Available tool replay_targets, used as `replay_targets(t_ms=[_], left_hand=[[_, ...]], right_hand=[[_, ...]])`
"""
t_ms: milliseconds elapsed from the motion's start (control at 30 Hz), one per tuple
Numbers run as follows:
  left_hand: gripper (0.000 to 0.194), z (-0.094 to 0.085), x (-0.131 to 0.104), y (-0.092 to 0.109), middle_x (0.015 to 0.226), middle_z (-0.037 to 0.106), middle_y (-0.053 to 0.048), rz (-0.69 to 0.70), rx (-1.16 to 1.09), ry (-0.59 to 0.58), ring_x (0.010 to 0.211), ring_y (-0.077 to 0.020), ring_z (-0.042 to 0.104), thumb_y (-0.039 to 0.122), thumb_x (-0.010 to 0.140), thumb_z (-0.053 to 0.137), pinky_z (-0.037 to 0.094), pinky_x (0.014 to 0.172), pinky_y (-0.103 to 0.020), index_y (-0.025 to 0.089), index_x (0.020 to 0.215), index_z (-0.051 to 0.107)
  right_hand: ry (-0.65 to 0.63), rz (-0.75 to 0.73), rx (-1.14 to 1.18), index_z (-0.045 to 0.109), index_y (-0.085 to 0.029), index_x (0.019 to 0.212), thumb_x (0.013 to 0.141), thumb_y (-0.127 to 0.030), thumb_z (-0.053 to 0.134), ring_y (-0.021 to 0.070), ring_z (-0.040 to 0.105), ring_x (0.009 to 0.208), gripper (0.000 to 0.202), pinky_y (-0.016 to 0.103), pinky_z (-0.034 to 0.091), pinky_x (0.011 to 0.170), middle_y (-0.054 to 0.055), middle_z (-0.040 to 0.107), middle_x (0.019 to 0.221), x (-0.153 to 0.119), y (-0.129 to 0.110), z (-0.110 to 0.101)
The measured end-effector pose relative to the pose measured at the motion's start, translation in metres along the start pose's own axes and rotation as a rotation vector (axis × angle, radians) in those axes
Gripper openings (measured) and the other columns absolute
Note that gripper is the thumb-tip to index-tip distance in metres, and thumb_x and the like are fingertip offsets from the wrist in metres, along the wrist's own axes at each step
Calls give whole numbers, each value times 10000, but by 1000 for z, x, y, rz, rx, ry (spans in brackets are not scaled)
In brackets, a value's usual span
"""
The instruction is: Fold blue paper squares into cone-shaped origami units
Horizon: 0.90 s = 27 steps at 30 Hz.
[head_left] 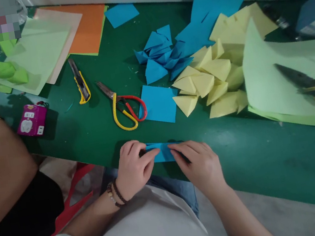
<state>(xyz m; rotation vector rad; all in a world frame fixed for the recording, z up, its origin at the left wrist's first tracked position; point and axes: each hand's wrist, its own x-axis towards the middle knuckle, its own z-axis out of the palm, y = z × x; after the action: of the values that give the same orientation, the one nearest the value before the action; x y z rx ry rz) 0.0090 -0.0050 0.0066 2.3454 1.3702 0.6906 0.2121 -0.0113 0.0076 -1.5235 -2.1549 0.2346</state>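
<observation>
A folded strip of blue paper [165,154] lies at the near edge of the green table, between my hands. My left hand [136,163] pinches its left end, with the index finger stretched along the top. On the right end, the fingertips and thumb of my right hand [199,162] press together. Just beyond lies a flat blue square [159,103], partly under the red handle of the scissors [124,109]. Folded blue pieces [158,54] and folded pale yellow pieces [211,78] are heaped farther back.
A yellow cutter [80,82] and a purple box [32,120] are on the left. Another person's arm [1,149] rests at the far left, near green and orange sheets [89,30]. Pliers [313,84] lie on light green sheets [271,69] at the right.
</observation>
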Motion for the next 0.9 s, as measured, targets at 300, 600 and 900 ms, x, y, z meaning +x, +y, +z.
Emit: replay_targets(t_ms=[300,600,900], left_hand=[[237,4,1,2,1295,596,-80,110,112,-16,1204,-270,488,217,921,550,429,1033,-462,215,1122,675],[273,5,3,-3,1255,671,-10,269,88,-122,1181,-224,530,167,956,474,422,1060,-407,199,1139,674],[286,5,3,-4,1273,662,-29,248,47,-131,1208,-222,510,163,950,473,418,1069,-422,195,1159,665]], right_hand=[[-6,-17,-3,715,-188,938,914,-186,586,150,664,714,132,301,469,675,19,722,774,3,2,-1],[-22,-5,2,712,-198,932,910,-186,593,148,664,708,121,295,464,679,15,720,772,5,1,-1],[-23,-3,11,710,-212,927,914,-191,587,143,667,702,125,291,469,677,7,719,761,7,1,-3]])
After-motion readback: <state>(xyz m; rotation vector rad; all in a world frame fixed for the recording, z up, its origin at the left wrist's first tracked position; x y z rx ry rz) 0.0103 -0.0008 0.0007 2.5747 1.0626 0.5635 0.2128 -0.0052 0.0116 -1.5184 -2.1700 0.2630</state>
